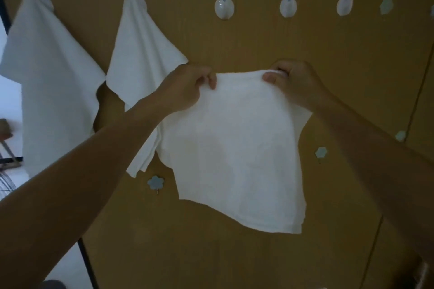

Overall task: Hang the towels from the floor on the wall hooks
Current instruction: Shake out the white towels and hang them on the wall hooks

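I hold a white towel [234, 148] spread out in front of the brown wall. My left hand [187, 84] pinches its upper left corner and my right hand [291, 80] pinches its upper right corner. The towel hangs down folded from both hands. Above it a row of round white hooks runs across the wall: a bare hook [224, 7] sits straight above the towel, with two more bare hooks [288, 6] [344, 5] to its right. Two white towels hang from hooks at the left [47, 82] [141, 58].
Small pale-blue flower-shaped hooks dot the wall, one below the towels [155, 182], one at the right [321, 152] and one near the top right [386, 6]. A dark vertical frame edge [88, 265] borders the brown wall [258, 42] at the lower left.
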Demonstrator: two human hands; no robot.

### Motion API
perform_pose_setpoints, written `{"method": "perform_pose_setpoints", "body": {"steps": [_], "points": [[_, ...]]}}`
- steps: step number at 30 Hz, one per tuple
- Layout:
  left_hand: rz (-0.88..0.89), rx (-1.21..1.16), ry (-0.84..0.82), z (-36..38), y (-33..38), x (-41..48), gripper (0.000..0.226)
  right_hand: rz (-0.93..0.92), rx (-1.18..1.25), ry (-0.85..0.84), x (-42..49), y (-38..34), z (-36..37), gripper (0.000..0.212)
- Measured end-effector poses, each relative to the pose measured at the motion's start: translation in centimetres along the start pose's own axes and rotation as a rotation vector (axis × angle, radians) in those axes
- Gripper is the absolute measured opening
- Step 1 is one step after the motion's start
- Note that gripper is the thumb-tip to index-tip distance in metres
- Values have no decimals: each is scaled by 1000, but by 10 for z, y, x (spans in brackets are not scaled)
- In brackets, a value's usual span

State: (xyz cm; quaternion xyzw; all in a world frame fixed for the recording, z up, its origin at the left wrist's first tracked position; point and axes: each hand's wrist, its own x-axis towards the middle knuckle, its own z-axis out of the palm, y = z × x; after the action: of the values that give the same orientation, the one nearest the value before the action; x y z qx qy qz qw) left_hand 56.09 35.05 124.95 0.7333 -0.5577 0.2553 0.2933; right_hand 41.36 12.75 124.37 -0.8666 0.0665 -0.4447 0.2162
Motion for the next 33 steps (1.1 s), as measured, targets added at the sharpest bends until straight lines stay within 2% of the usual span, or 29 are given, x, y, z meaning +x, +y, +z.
{"method": "perform_pose_setpoints", "body": {"steps": [4,8,13,17,20,24,28,33], "points": [[-103,-6,-15,4,-2,31,46,-60,64,-39,35,13,-1,6],[-218,-72,87,7,0,54,43,-168,183,-80,65,22,4,14],[-321,28,150,16,0,80,24,-318,197,-157,96,31,15,23],[-349,146,136,20,-9,99,30,-375,107,-149,119,40,20,28],[-303,172,198,15,-14,112,29,-459,23,-120,134,47,17,29],[-147,408,258,2,-18,125,32,-534,-107,-112,155,45,8,35],[-44,575,367,-16,-18,142,35,-591,-32,53,180,33,5,35],[-70,666,435,-29,-19,162,40,-618,-132,195,208,16,13,35]]}}
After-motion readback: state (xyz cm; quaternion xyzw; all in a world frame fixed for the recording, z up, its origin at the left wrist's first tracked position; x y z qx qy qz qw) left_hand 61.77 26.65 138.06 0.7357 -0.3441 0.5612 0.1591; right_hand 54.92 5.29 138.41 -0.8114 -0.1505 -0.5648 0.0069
